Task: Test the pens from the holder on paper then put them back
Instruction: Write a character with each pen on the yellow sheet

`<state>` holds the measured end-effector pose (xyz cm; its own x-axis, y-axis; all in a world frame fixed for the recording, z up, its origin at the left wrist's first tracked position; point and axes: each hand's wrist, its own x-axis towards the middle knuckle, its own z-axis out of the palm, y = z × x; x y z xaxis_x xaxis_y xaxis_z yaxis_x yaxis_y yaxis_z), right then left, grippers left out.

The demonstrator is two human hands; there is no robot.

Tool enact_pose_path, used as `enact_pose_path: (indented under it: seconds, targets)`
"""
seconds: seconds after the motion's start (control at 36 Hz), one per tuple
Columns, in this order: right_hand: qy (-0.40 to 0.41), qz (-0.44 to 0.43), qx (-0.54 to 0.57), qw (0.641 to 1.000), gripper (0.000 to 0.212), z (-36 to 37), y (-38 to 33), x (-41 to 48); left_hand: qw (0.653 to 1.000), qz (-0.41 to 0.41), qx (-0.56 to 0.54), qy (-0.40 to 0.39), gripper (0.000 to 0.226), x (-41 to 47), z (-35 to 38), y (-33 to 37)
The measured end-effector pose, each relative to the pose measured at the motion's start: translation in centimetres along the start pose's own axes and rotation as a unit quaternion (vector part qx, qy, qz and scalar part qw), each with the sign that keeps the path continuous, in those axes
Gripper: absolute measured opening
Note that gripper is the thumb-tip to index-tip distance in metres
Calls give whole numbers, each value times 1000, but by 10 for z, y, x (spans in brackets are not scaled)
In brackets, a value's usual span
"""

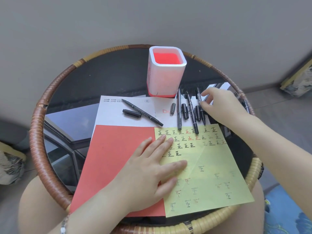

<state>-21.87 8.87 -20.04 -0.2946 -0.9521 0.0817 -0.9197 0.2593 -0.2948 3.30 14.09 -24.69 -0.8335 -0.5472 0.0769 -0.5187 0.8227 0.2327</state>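
Fingertips (205, 105) of the right hand (219, 105) pinch a black marker pen (200, 105) lying among uncapped pens at two o'clock on the round glass rattan-rimmed table (55, 92); the left hand (152, 169) lies flat, fingers released, on the yellow test paper (211, 166); the white square holder with red inside (166, 71) stands at twelve

Round table (118, 76) with a dark glossy top that mirrors window frames, and a rim (50, 92) wrapped in brown and tan cane. A red sheet (118, 157) lies flat on it, over a white printed sheet (114, 114). Grey wall (152, 19) behind, blue patterned rug (287, 208) at lower right.
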Motion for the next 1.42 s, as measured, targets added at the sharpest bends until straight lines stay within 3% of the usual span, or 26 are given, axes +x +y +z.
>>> enact_pose_path:
  seconds: [0.19,0.33,0.5,0.61,0.75,1.03,1.11,1.22,1.42]
  targets:
    - [-2,76,57,996,43,10,-8,6,1000,1,2,0,39,0,-1,1]
    - [18,125,182,975,44,-4,-14,-1,1000,1,4,-2,39,0,-1,1]
    - [25,144,404,903,21,-29,-17,-40,1000,3,-3,-2,39,-1,-1,0]
    - [51,144,488,859,12,-25,-16,-70,1000,1,-6,-2,39,-1,0,0]
    - [97,172,577,793,31,-8,-18,-102,1000,-2,-13,-5,39,0,1,0]
    - [44,79,521,849,15,6,-41,-115,1000,2,-19,-2,38,0,1,0]
    - [64,70,497,863,14,10,-45,-114,1000,3,-17,-1,38,1,1,0]
    - [114,94,449,881,32,23,-45,-110,1000,3,-23,2,38,1,1,0]
    - [187,128,419,879,39,39,-42,-107,1000,2,-24,3,38,0,1,0]
